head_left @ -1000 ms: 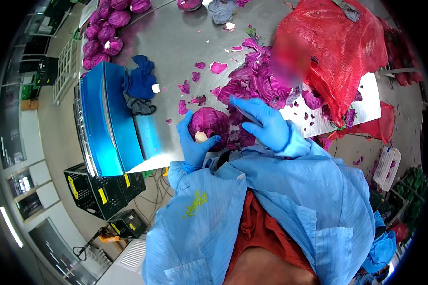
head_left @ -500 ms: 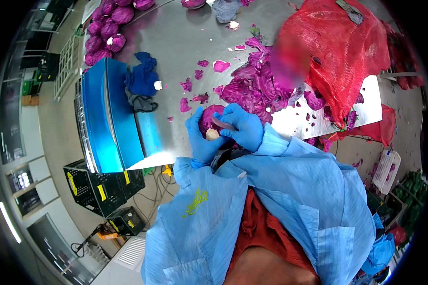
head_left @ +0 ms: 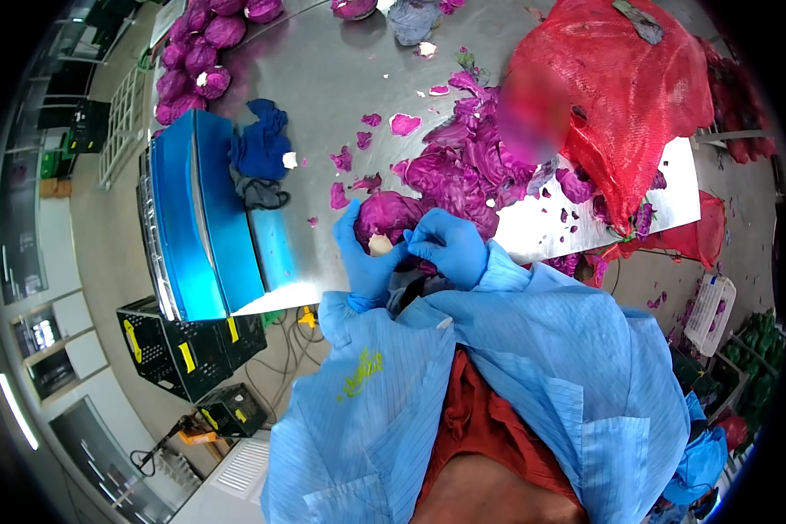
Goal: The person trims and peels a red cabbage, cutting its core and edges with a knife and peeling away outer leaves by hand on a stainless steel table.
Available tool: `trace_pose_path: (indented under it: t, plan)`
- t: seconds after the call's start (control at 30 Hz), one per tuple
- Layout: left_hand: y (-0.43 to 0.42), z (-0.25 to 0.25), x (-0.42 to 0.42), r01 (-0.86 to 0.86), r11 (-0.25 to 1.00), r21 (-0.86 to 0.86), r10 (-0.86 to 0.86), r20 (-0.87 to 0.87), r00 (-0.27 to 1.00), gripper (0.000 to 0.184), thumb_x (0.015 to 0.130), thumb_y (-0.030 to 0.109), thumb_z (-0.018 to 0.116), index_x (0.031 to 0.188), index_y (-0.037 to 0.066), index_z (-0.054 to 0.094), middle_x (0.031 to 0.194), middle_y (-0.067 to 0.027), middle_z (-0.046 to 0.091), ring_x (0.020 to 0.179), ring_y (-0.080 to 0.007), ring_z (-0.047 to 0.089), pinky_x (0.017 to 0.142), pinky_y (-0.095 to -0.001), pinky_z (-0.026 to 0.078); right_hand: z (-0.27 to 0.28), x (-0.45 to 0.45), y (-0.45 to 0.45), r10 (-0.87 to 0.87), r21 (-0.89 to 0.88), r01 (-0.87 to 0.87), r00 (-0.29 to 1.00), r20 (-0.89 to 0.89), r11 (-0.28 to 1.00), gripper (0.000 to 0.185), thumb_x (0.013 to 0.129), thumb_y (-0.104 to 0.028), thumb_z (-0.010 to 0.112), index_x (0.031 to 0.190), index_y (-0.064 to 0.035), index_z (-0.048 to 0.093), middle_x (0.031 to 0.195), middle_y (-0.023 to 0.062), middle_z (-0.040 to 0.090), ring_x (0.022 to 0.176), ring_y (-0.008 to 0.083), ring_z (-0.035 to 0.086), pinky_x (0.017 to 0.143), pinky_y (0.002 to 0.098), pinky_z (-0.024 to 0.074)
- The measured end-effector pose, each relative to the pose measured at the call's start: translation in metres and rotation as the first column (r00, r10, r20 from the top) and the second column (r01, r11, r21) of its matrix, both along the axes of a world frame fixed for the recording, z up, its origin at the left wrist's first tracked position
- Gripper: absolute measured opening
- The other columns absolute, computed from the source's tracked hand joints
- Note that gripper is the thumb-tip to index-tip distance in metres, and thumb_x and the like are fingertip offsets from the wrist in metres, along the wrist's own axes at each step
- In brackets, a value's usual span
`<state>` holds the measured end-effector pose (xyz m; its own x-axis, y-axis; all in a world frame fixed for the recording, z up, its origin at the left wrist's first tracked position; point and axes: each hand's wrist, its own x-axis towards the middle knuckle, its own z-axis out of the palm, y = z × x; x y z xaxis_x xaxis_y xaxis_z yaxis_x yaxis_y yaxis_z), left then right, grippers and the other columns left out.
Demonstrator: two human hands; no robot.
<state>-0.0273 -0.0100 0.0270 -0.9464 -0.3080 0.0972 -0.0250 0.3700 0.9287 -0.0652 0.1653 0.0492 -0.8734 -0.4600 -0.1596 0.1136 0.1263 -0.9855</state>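
Observation:
A red cabbage with a pale cut stem end is held in my blue-gloved left hand, whose fingers wrap around its left side and underside. My right hand, also gloved in blue, is closed at the cabbage's lower right. Its fingertips are pinched together near the stem end, and I cannot make out what is between them. Just beyond the hands lies a pile of loose purple cabbage leaves on the metal table.
Several whole red cabbages are heaped at the far left. A blue bin stands left of my hands, beside a dark blue cloth. A red mesh sack occupies the right side. Black crates sit on the floor.
My right hand has moved slightly down and closed its fingers. The dull purple strip seen at its fingers earlier no longer shows. More of the cabbage's surface is now visible.

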Motion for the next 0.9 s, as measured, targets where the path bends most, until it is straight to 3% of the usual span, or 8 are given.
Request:
trace_pose_path:
  t: [0.07,0.1,0.2,0.33,0.43,0.63,0.73,0.9]
  plan:
    - [-0.005,0.002,0.001,-0.018,0.991,0.129,0.013,0.039,0.999,0.094,0.059,0.015,0.088,0.139,0.004,0.042,0.127,-0.0111,0.046,0.119,-0.0258,0.048,0.103,-0.0376,0.039,-0.009,-0.002,0.002,-0.099,-0.117,0.095,0.995,-0.029,0.989,0.014,0.084,-0.009,0.07,0.095,-0.0023,0.064,0.086,0.012,0.061,0.082,0.0229,0.067,0.071,0.0329,0.0505]
    - [-0.007,0.003,0.001,-0.035,0.976,0.213,0.018,0.081,0.997,0.093,0.059,0.015,0.088,0.139,0.004,0.041,0.127,-0.0106,0.047,0.119,-0.0253,0.048,0.104,-0.0377,0.039,-0.002,-0.01,0.007,-0.064,0.038,0.067,0.994,-0.089,0.997,0.012,0.086,-0.003,0.067,0.097,-0.0008,0.062,0.089,0.0108,0.065,0.086,0.0194,0.068,0.072,0.0308,0.0519]
    - [-0.009,0.005,0.001,-0.073,0.902,0.425,0.012,0.143,0.99,0.09,0.062,0.014,0.087,0.139,0.004,0.042,0.13,-0.0109,0.05,0.119,-0.0237,0.05,0.104,-0.0376,0.04,-0.002,-0.018,0.012,-0.211,-0.128,0.248,0.945,0.249,0.96,0.016,0.088,-0.004,0.064,0.104,-0.0001,0.061,0.096,0.0087,0.068,0.081,0.0144,0.066,0.065,0.028,0.0529]
    - [-0.009,0.003,0.002,-0.113,0.726,0.678,-0.015,0.18,0.984,0.084,0.064,0.008,0.083,0.138,0.003,0.043,0.131,-0.0118,0.051,0.117,-0.0239,0.052,0.104,-0.0373,0.042,-0.005,-0.026,0.016,-0.197,-0.025,0.215,0.932,0.305,0.976,0.022,0.092,-0.012,0.06,0.113,-0.0053,0.061,0.098,0.0028,0.069,0.047,0.0047,0.048,0.039,0.0211,0.0392]
    - [-0.005,-0.001,0.002,-0.141,0.62,0.772,-0.01,0.188,0.982,0.075,0.069,0.006,0.077,0.137,0.003,0.044,0.129,-0.0121,0.053,0.116,-0.0249,0.054,0.102,-0.0377,0.044,-0.003,-0.026,0.015,-0.163,0.008,0.171,0.926,0.341,0.985,0.022,0.092,-0.01,0.06,0.113,-0.0054,0.061,0.102,0.0026,0.068,0.051,0.0046,0.05,0.041,0.0208,0.0416]
    - [-0.004,-0.008,-0.003,-0.131,0.466,0.875,-0.082,0.19,0.978,0.056,0.082,0.019,0.066,0.132,0.001,0.047,0.123,-0.0133,0.058,0.112,-0.0264,0.058,0.1,-0.0386,0.046,0.005,-0.023,0.016,0.006,0.096,0.003,0.996,-0.092,0.995,0.052,0.082,-0.008,0.07,0.132,-0.0082,0.056,0.113,0.0101,0.057,0.1,0.0193,0.058,0.087,0.0309,0.0487]
    - [-0.006,-0.019,-0.002,-0.162,0.424,0.891,-0.113,0.23,0.967,0.054,0.088,0.029,0.06,0.133,0.003,0.046,0.126,-0.014,0.058,0.113,-0.0274,0.059,0.099,-0.041,0.047,-0.014,-0.011,0.008,0.04,-0.007,-0.044,0.95,-0.309,0.999,0.055,0.079,-0.007,0.071,0.132,-0.0107,0.058,0.12,0.0117,0.052,0.107,0.0256,0.058,0.09,0.0316,0.0487]
    - [-0.006,-0.022,0.0,-0.246,0.305,0.92,-0.113,0.292,0.95,0.048,0.089,0.025,0.061,0.129,0.001,0.051,0.12,-0.013,0.061,0.107,-0.0252,0.062,0.094,-0.0386,0.05,-0.027,-0.008,0.007,0.144,0.014,-0.144,0.963,-0.23,0.989,0.052,0.078,-0.014,0.074,0.129,-0.0155,0.059,0.123,0.0088,0.05,0.104,0.0269,0.06,0.087,0.0338,0.0503]
